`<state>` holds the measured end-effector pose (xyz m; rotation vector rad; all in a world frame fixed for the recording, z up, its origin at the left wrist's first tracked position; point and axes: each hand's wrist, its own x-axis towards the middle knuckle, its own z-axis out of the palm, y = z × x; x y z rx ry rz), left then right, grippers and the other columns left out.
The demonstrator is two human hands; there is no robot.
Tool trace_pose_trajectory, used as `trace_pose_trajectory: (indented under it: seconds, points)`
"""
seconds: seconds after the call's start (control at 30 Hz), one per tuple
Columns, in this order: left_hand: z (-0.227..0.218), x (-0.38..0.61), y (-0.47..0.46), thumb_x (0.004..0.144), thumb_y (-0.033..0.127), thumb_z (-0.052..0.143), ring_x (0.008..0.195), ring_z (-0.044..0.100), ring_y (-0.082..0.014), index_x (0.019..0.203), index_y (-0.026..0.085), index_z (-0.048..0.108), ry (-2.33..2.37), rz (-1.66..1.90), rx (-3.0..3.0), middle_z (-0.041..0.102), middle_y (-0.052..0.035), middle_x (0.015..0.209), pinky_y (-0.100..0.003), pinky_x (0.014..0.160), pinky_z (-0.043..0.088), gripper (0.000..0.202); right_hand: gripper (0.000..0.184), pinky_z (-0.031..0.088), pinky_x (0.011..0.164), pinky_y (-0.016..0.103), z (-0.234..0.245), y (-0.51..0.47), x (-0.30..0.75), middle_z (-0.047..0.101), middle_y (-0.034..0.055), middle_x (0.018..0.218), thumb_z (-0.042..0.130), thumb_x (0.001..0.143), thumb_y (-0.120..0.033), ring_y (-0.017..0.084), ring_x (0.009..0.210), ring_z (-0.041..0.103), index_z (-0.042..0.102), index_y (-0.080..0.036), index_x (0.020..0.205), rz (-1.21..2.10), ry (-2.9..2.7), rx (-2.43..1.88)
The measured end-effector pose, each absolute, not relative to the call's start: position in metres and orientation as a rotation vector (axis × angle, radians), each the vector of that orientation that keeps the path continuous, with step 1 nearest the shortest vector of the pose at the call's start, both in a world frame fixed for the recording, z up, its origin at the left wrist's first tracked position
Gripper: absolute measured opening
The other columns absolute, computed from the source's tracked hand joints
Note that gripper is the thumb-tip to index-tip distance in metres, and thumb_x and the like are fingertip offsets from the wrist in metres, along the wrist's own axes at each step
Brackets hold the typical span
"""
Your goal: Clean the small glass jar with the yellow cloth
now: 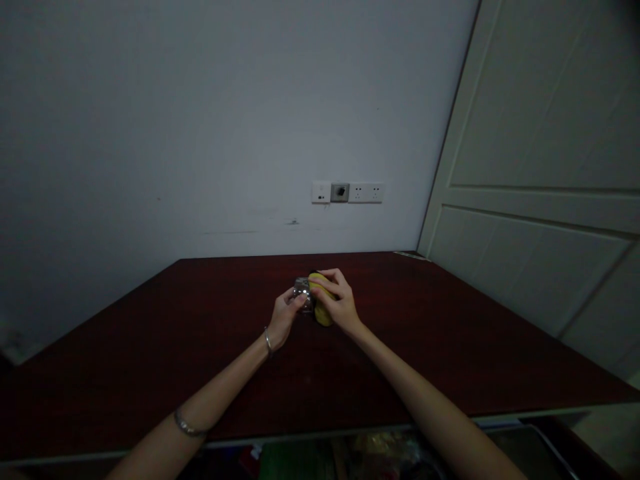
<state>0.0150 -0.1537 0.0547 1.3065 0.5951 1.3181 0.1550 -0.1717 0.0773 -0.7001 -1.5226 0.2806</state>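
Over the middle of the dark red tabletop (pixel 240 373), my left hand (pixel 283 317) is closed round a small clear container (pixel 303 289), which looks like a glass and catches bright reflections. My right hand (pixel 343 301) grips a yellow sponge or folded cloth (pixel 324 316) with a dark edge. The yellow piece is up against the right side of the clear container. My fingers cover part of both things, and the light is dim. Whether the container touches the tabletop is hard to make out.
Behind the table is a pale wall (pixel 225 120) with a row of sockets (pixel 365 193). A panelled white door (pixel 540 153) stands to the right. Below the table's front edge lies an open space with a green item (pixel 297 460) and assorted objects.
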Motion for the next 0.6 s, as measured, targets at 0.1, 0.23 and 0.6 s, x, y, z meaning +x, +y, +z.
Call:
trace_pose_trajectory:
  seconds: [0.1,0.23,0.6]
  points:
    - [0.0539,0.0144,-0.1527,0.066,0.036,0.067,0.079,0.059,-0.0154,0.097,0.013,0.062,0.563,1.312,1.341,0.066,-0.0062,0.091,-0.025,0.074,0.044,0.039,0.02,0.045,0.086,0.035,0.0775,-0.1697,0.1553,0.058,0.0052,0.096,0.06,0.077,-0.031,0.019,0.094,0.055,0.068,-0.029,0.095,0.321,-1.487,-0.711]
    - [0.0552,0.0138,-0.1542,0.064,0.035,0.07,0.082,0.059,-0.017,0.099,0.012,0.061,0.548,1.276,1.382,0.065,-0.0075,0.094,-0.027,0.077,0.044,0.043,0.021,0.046,0.085,0.034,0.0791,-0.1654,0.1589,0.061,0.0057,0.092,0.055,0.08,-0.035,0.018,0.09,0.057,0.069,-0.025,0.093,0.437,-1.454,-0.752]
    - [0.0621,0.0142,-0.152,0.065,0.04,0.068,0.073,0.058,-0.0149,0.088,0.011,0.064,0.593,1.25,1.256,0.066,-0.0057,0.082,-0.025,0.07,0.043,0.038,0.085,0.03,0.104,0.039,0.0794,-0.1747,0.1608,0.039,0.01,0.131,0.078,0.055,-0.034,0.024,0.123,0.038,0.037,-0.025,0.129,0.347,-1.789,-0.706]
